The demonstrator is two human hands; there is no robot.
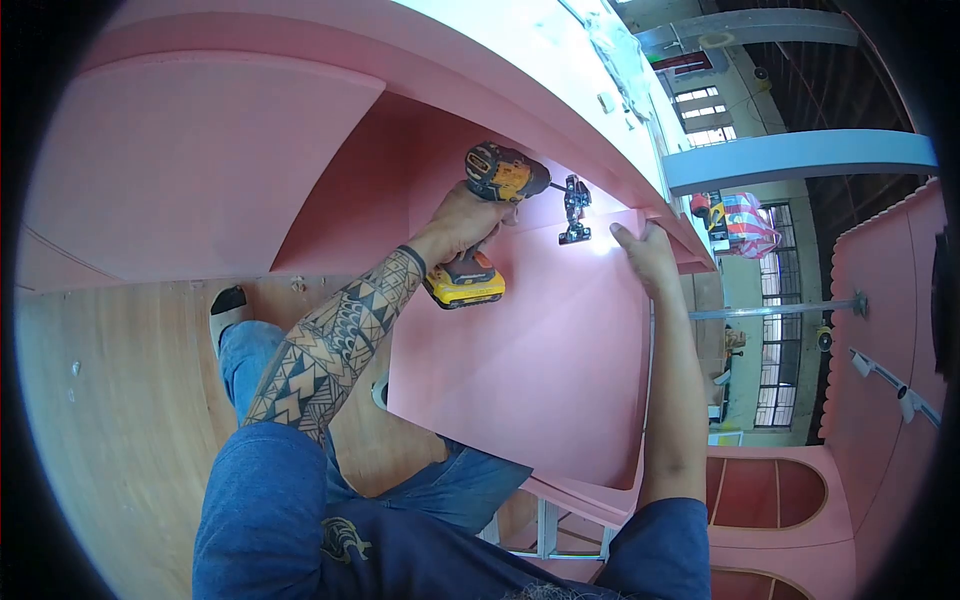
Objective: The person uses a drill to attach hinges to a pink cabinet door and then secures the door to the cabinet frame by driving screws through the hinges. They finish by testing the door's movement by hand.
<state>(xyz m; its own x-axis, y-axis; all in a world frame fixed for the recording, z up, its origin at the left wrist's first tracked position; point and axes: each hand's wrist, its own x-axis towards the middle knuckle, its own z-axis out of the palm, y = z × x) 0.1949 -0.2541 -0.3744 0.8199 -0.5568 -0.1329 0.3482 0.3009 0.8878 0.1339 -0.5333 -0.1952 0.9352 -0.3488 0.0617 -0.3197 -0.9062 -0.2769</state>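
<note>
My left hand is wrapped around the grip of a yellow and black cordless drill, its battery hanging below the wrist. The drill's bit reaches to a metal cabinet hinge at the upper edge of a pink cabinet door. Whether the bit tip sits in a screw is too small to tell. Light from the drill falls on the hinge and the door. At the door's right edge, my right hand grips the panel, thumb on the near face and fingers mostly hidden behind it.
A pink cabinet frame runs above the hinge, and a closed pink panel stands at left. Below the door is a metal ladder. The wooden floor lies at left. A striped bag and pink shelving are at right.
</note>
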